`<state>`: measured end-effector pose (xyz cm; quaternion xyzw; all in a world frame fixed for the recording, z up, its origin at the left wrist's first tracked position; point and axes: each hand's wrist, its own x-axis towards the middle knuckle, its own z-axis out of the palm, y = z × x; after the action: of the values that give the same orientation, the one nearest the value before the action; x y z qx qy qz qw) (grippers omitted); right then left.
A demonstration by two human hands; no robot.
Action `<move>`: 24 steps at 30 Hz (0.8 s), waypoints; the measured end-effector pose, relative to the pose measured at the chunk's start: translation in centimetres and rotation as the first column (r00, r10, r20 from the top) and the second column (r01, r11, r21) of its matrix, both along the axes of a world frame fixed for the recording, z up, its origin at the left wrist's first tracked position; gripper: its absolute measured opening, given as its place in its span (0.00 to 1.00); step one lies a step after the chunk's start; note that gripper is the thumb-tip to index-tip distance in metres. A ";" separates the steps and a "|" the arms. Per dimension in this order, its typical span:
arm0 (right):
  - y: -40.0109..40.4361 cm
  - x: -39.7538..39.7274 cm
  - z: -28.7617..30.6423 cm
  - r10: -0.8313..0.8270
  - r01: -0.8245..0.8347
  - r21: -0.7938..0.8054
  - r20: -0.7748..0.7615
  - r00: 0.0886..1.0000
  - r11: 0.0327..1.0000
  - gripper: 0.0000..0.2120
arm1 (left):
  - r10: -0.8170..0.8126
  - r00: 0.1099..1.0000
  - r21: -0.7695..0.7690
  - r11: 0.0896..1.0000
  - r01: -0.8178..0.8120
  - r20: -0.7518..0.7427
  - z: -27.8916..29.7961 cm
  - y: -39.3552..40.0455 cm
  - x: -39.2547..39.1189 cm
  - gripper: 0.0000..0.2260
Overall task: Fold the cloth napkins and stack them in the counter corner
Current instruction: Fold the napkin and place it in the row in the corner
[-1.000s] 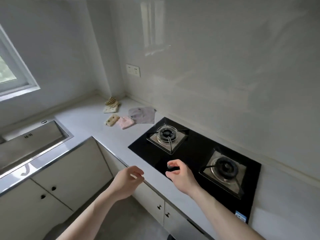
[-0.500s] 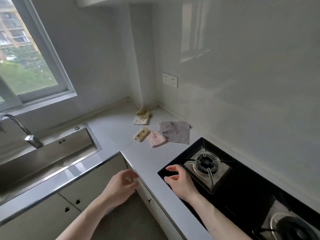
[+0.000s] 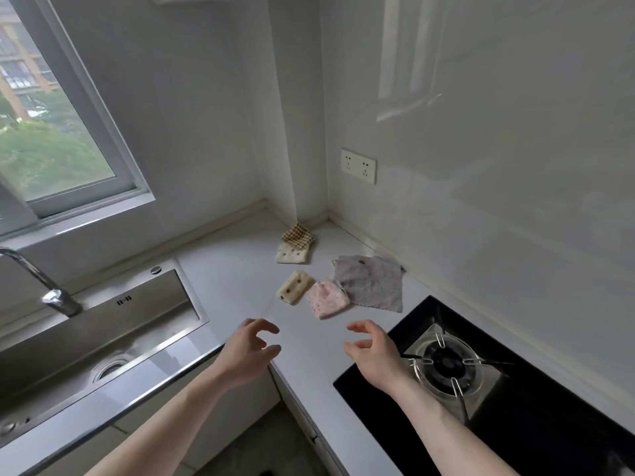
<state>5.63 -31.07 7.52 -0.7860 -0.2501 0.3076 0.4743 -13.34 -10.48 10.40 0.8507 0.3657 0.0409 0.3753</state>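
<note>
Several small cloth napkins lie on the white counter (image 3: 233, 280) near its corner. A yellow checked napkin (image 3: 297, 235) rests on a folded cream one (image 3: 291, 256) right at the corner. In front lie a folded cream dotted napkin (image 3: 294, 286), a folded pink napkin (image 3: 327, 299) and a flat, unfolded grey napkin (image 3: 371, 282). My left hand (image 3: 248, 355) and my right hand (image 3: 374, 355) hover over the counter's near edge, short of the napkins. Both have curled, spread fingers and hold nothing.
A steel sink (image 3: 92, 338) with a tap (image 3: 41, 283) sits to the left under a window (image 3: 51, 139). A black gas hob (image 3: 481, 389) with a burner (image 3: 446, 364) lies on the right. A wall socket (image 3: 358, 165) is above the corner.
The view has swung left and closer to the counter corner. Both hands have moved forward from the hob and cabinet front to above the counter, nearer the napkins.
</note>
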 end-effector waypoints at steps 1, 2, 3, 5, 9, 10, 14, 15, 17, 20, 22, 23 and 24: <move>0.3 0.5 -0.3 -0.018 0.018 -0.003 0.005 1.000 1.000 0.13 | -0.009 1.000 0.001 1.000 0.009 -0.015 -0.3 1.0 1.0 0.10; 0.6 1.1 -0.6 -0.034 0.034 -0.008 0.012 0.999 0.999 0.14 | -0.018 0.999 0.010 1.000 0.019 -0.029 -0.5 2.1 2.1 0.10; 1.1 1.6 -0.8 -0.055 0.055 -0.012 0.011 0.998 0.998 0.14 | -0.029 0.999 0.018 0.999 0.030 -0.041 -0.9 3.4 3.4 0.11; 2.2 2.7 -1.5 -0.098 0.098 -0.025 0.018 0.995 0.995 0.14 | -0.055 0.996 0.031 0.998 0.057 -0.070 -1.5 6.1 5.8 0.12; 5.2 4.2 -3.0 -0.191 0.191 -0.058 0.020 0.981 0.980 0.15 | -0.174 0.973 0.040 0.983 0.181 -0.150 -3.4 11.5 10.3 0.12; 6.1 4.6 -3.5 -0.212 0.214 -0.070 0.026 0.977 0.974 0.15 | -0.210 0.963 0.048 0.974 0.220 -0.168 -3.9 12.8 11.4 0.12; 10.7 5.7 -5.6 -0.305 0.310 -0.130 0.058 0.951 0.942 0.16 | -0.352 0.902 0.061 0.924 0.378 -0.251 -6.2 18.1 15.7 0.16; 11.9 5.9 -6.2 -0.330 0.336 -0.144 0.062 0.942 0.931 0.17 | -0.388 0.880 0.056 0.907 0.417 -0.272 -6.8 19.3 16.7 0.17; 14.3 6.3 -7.1 -0.380 0.387 -0.167 0.073 0.922 0.907 0.18 | -0.458 0.840 0.054 0.869 0.492 -0.292 -8.0 21.2 18.7 0.17; 17.2 6.9 -8.5 -0.429 0.438 -0.197 0.090 0.899 0.877 0.18 | -0.542 0.790 0.056 0.814 0.579 -0.286 -9.9 22.6 21.5 0.17; 18.2 7.3 -9.3 -0.427 0.443 -0.223 0.116 0.897 0.869 0.19 | -0.589 0.761 0.057 0.780 0.623 -0.272 -11.1 22.6 23.2 0.17; 18.5 7.7 -9.8 -0.425 0.445 -0.233 0.133 0.895 0.864 0.19 | -0.605 0.752 0.056 0.768 0.638 -0.262 -11.6 22.5 24.1 0.17; 18.7 8.1 -10.3 -0.425 0.451 -0.242 0.155 0.892 0.859 0.19 | -0.620 0.744 0.064 0.756 0.651 -0.250 -12.1 22.3 24.9 0.17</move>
<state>13.70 -12.42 -2.77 -0.8935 -0.0427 0.1846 0.4071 11.60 11.79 -1.67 0.9488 0.0873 -0.1541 0.2615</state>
